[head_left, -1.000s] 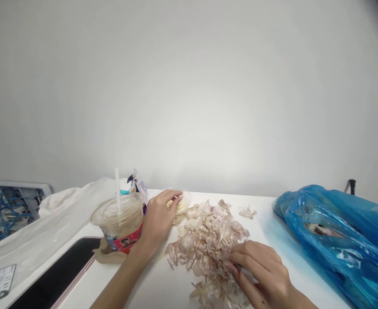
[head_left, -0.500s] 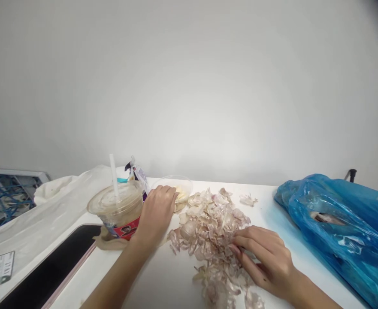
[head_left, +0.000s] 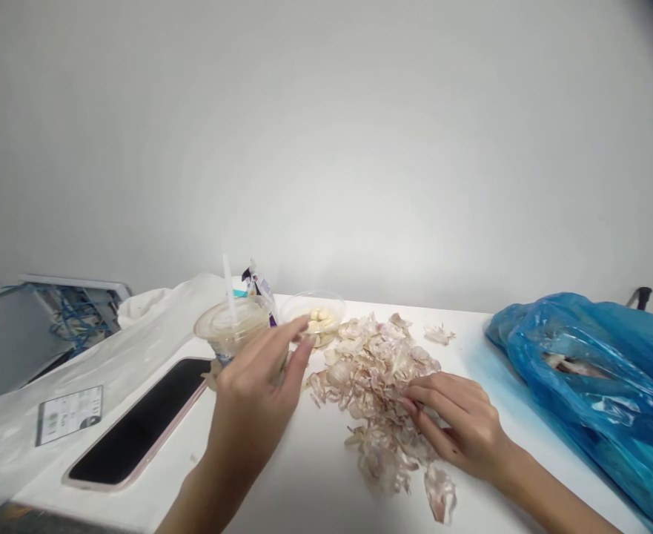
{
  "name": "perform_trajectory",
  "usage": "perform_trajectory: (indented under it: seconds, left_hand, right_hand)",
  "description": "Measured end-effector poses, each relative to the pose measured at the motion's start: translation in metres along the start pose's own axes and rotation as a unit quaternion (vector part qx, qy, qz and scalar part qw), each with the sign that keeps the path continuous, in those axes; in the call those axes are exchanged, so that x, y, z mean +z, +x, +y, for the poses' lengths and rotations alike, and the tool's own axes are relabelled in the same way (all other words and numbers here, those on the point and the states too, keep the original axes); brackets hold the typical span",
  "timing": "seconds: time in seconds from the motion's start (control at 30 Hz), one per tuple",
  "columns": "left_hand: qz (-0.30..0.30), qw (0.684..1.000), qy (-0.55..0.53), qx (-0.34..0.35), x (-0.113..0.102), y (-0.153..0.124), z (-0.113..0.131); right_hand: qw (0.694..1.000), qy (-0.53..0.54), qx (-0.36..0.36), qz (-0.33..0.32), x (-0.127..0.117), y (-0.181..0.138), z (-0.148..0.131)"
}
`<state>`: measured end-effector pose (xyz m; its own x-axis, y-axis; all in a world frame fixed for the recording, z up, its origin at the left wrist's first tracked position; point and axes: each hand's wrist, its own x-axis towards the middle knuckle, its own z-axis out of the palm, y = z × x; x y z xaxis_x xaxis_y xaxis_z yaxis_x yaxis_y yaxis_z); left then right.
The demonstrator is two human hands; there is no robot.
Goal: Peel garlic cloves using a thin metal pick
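Note:
A heap of papery garlic skins [head_left: 379, 386] lies in the middle of the white table [head_left: 304, 482]. My right hand [head_left: 459, 426] rests on the heap's right side, fingers curled into the skins; what they hold is hidden. My left hand [head_left: 256, 393] is lifted above the table in front of the drink cup [head_left: 230, 330], its fingers loosely bent and apart, holding nothing that I can see. Behind it stands a small clear bowl [head_left: 318, 308] with peeled garlic cloves inside.
A phone [head_left: 140, 423] lies face up at the left, beside a white plastic bag [head_left: 70, 386] with a label. A blue plastic bag [head_left: 593, 386] fills the right side. A box of blue cables [head_left: 75, 315] sits far left. A white wall rises behind.
My left hand has come back from the clear bowl toward me and risen off the table. My right hand has stayed on the skins. The view has turned a little to the left.

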<state>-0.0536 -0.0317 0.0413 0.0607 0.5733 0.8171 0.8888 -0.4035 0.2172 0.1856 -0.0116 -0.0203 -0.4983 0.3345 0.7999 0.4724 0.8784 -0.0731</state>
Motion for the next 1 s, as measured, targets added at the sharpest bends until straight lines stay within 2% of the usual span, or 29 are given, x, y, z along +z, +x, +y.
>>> perform_trajectory:
  seconds: [0.1, 0.17, 0.3, 0.47, 0.63, 0.7, 0.83, 1.0]
  left_hand:
    - [-0.141, 0.990, 0.024, 0.000, -0.007, -0.043, -0.013]
    - [-0.205, 0.976, 0.072, 0.018, -0.006, -0.073, -0.025]
    - [-0.283, 0.941, 0.138, 0.120, -0.003, -0.113, -0.039]
    - [-0.287, 0.938, 0.146, 0.127, -0.004, -0.123, -0.042]
    - [-0.311, 0.940, 0.109, 0.089, 0.001, -0.113, -0.032]
    - [-0.349, 0.933, 0.065, 0.067, 0.010, -0.096, -0.019]
    - [-0.353, 0.932, 0.059, 0.059, 0.036, -0.050, 0.002]
    - [-0.383, 0.920, 0.057, 0.064, 0.063, -0.018, -0.005]
  right_hand:
    - [1.000, -0.002, -0.011, 0.001, -0.001, -0.002, 0.000]
    - [1.000, 0.001, -0.015, 0.004, -0.001, -0.002, 0.001]
    - [1.000, -0.001, -0.025, 0.003, -0.001, -0.002, 0.001]
    - [0.999, -0.008, -0.038, -0.012, 0.003, -0.004, -0.001]
    - [0.999, -0.020, -0.038, -0.032, 0.006, -0.005, 0.001]
    - [0.998, -0.022, -0.037, -0.039, 0.007, -0.005, 0.003]
    - [0.998, -0.020, -0.035, -0.052, 0.007, -0.005, 0.006]
    - [0.998, -0.019, -0.033, -0.055, 0.004, -0.004, 0.007]
